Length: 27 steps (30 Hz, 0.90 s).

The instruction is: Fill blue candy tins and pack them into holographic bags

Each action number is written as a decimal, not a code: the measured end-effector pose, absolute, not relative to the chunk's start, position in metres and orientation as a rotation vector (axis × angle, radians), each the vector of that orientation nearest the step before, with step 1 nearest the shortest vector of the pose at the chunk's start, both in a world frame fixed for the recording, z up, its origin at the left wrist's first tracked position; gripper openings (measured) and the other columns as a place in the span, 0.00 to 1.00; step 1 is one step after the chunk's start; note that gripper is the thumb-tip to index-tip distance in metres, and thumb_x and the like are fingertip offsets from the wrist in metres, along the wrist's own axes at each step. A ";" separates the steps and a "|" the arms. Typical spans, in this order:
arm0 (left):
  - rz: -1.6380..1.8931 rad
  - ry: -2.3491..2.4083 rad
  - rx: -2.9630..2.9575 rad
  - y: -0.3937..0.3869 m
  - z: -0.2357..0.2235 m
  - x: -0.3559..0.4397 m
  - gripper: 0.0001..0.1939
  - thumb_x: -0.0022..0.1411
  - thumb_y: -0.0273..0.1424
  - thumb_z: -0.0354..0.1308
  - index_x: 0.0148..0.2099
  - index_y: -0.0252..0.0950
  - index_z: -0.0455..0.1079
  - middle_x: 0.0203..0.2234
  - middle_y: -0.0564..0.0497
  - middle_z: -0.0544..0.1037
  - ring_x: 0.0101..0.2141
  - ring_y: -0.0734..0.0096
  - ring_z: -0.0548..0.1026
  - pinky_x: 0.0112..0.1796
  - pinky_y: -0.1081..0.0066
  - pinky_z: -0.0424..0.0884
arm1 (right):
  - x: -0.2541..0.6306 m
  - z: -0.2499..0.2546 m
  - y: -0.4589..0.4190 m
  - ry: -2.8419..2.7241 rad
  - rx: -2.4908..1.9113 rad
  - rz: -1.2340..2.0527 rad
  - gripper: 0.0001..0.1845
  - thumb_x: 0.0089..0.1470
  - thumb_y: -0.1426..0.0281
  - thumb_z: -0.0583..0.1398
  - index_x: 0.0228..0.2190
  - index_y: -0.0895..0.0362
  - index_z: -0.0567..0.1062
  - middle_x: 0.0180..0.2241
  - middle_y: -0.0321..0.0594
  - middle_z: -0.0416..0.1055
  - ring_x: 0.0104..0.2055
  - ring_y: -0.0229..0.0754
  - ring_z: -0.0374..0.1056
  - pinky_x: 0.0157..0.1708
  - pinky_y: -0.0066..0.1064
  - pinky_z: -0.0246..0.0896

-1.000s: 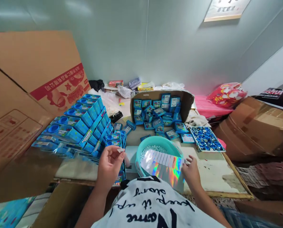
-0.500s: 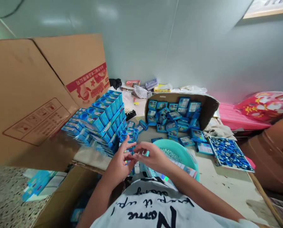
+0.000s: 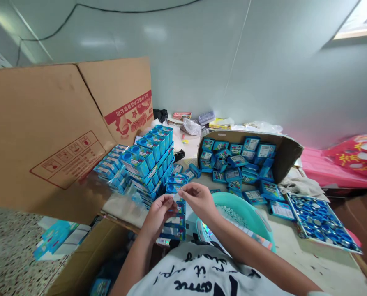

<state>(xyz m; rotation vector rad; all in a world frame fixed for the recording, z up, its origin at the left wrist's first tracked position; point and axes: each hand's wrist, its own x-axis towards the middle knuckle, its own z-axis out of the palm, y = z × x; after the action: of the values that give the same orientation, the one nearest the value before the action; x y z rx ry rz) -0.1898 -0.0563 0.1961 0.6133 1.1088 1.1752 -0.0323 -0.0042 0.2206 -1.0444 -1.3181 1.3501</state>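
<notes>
Between the fingertips of both hands is a small whitish piece (image 3: 176,197), thin and pale, too small to name surely. My left hand (image 3: 158,214) pinches it from the left, and my right hand (image 3: 198,200) pinches it from the right. Directly beneath them runs a row of small blue boxes (image 3: 174,220), partly covered by my fingers; the far ones show round blue openings on top. A turquoise basin (image 3: 263,220) with small pale pellets (image 3: 232,214) stands under my right forearm, with shiny printed sheets lying across its near part.
Stacked blue boxes (image 3: 149,154) stand left of the row, beside a large cardboard carton (image 3: 63,123). A tipped carton (image 3: 285,154) spills loose blue boxes. At the right lies a tray of blue round caps (image 3: 319,220). An open carton (image 3: 75,263) sits below the table edge.
The view has shifted, so the scene sits lower and further right. My left fingers, spread before, are now curled in a pinch; the whitish piece and more of the box row now show.
</notes>
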 end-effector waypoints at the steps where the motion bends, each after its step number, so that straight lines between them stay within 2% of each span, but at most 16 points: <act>1: 1.223 1.097 0.577 -0.053 0.194 -0.190 0.20 0.52 0.42 0.71 0.40 0.35 0.71 0.27 0.54 0.75 0.28 0.76 0.74 0.31 0.75 0.71 | -0.036 0.217 -0.002 -1.251 -1.040 1.396 0.13 0.44 0.60 0.70 0.25 0.56 0.78 0.25 0.38 0.75 0.28 0.41 0.68 0.30 0.31 0.62; 6: 1.386 1.241 0.599 -0.034 0.185 -0.197 0.26 0.52 0.40 0.70 0.51 0.36 0.70 0.30 0.54 0.75 0.31 0.74 0.75 0.35 0.72 0.74 | -0.047 0.203 0.011 -0.958 -1.122 1.496 0.19 0.36 0.58 0.74 0.21 0.57 0.74 0.21 0.35 0.71 0.26 0.39 0.66 0.30 0.31 0.61; 11: 1.394 1.477 0.865 -0.025 0.175 -0.204 0.18 0.57 0.37 0.64 0.48 0.35 0.74 0.37 0.46 0.80 0.37 0.65 0.78 0.41 0.67 0.73 | -0.050 0.191 0.022 -0.918 -1.157 1.472 0.22 0.34 0.57 0.74 0.22 0.56 0.71 0.21 0.33 0.69 0.27 0.39 0.65 0.29 0.30 0.60; 14: 1.355 1.534 0.948 -0.024 0.170 -0.204 0.16 0.59 0.37 0.61 0.47 0.36 0.76 0.41 0.45 0.81 0.40 0.61 0.77 0.44 0.65 0.71 | -0.050 0.188 0.026 -1.027 -1.132 1.413 0.20 0.41 0.55 0.71 0.27 0.56 0.73 0.25 0.34 0.71 0.29 0.40 0.66 0.31 0.31 0.61; 18: 1.363 1.494 0.863 -0.019 0.163 -0.200 0.15 0.57 0.36 0.62 0.46 0.36 0.77 0.37 0.48 0.80 0.37 0.63 0.75 0.41 0.67 0.70 | -0.047 0.185 0.027 -1.441 -1.193 1.194 0.18 0.57 0.54 0.61 0.38 0.55 0.75 0.36 0.40 0.74 0.40 0.46 0.69 0.40 0.35 0.63; 22: 1.455 1.403 0.755 -0.011 0.152 -0.196 0.15 0.54 0.39 0.65 0.42 0.36 0.77 0.34 0.50 0.79 0.37 0.66 0.74 0.40 0.70 0.69 | -0.045 0.164 0.035 -1.653 -1.301 0.959 0.24 0.59 0.52 0.57 0.50 0.53 0.72 0.52 0.48 0.68 0.57 0.54 0.63 0.54 0.46 0.61; 24: 1.492 1.363 0.709 -0.008 0.145 -0.196 0.18 0.53 0.42 0.66 0.42 0.36 0.76 0.33 0.51 0.78 0.36 0.67 0.74 0.39 0.71 0.69 | -0.046 0.147 0.041 -1.652 -1.285 1.002 0.28 0.61 0.51 0.55 0.56 0.53 0.66 0.57 0.51 0.63 0.61 0.55 0.59 0.59 0.50 0.57; 27: 1.522 1.300 0.619 -0.010 0.133 -0.195 0.22 0.50 0.45 0.68 0.43 0.35 0.75 0.28 0.53 0.75 0.30 0.71 0.72 0.35 0.72 0.68 | -0.046 0.130 0.046 -1.760 -1.130 1.111 0.30 0.63 0.53 0.52 0.61 0.53 0.59 0.62 0.51 0.59 0.66 0.52 0.54 0.65 0.50 0.49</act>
<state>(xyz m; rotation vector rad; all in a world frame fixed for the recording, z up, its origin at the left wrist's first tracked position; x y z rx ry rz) -0.1952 -0.0096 0.1325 0.6187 1.3000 1.5220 -0.0455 0.0457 0.1300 -1.1302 -1.7598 1.1111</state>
